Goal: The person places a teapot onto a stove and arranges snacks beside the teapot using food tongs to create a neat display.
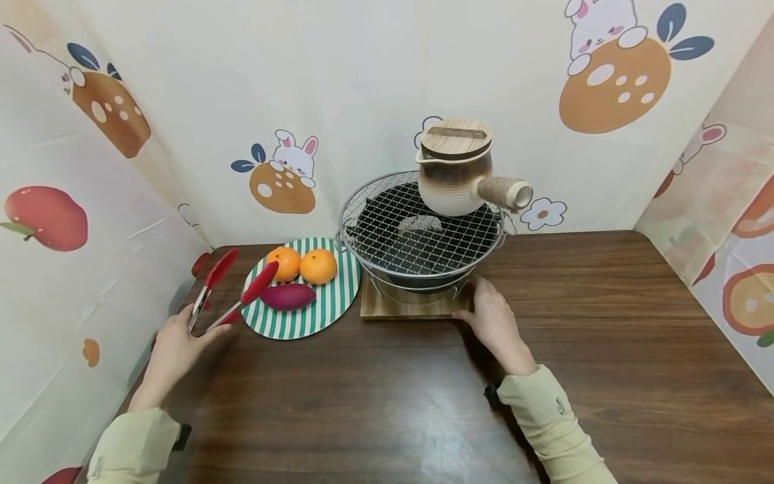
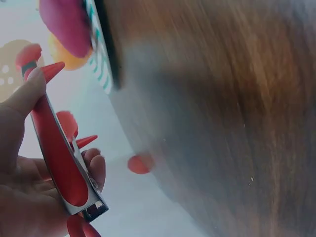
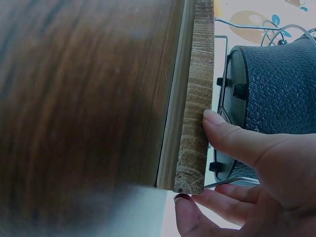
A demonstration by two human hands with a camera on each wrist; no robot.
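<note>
My left hand (image 1: 175, 349) holds a pair of tongs (image 1: 260, 282) with red tips, their arms spread apart beside the striped plate. In the left wrist view, the thumb lies along one red grip (image 2: 54, 148) and the fingers are round the other side. My right hand (image 1: 496, 326) grips the front right corner of a wooden board (image 1: 405, 310), with the thumb on one edge and fingertips at the adjoining side. On that board stands a round tabletop grill (image 1: 423, 245) with a wire mesh. Its dark textured body (image 3: 281, 84) shows in the right wrist view.
A clay teapot (image 1: 450, 188) with a wooden lid and wrapped side handle sits on the mesh's back right. Two oranges (image 1: 318, 267) and a purple sweet potato (image 1: 288, 296) lie on a green-and-white striped round plate (image 1: 338, 302). Printed curtains (image 1: 363, 67) surround the brown table (image 1: 338, 417).
</note>
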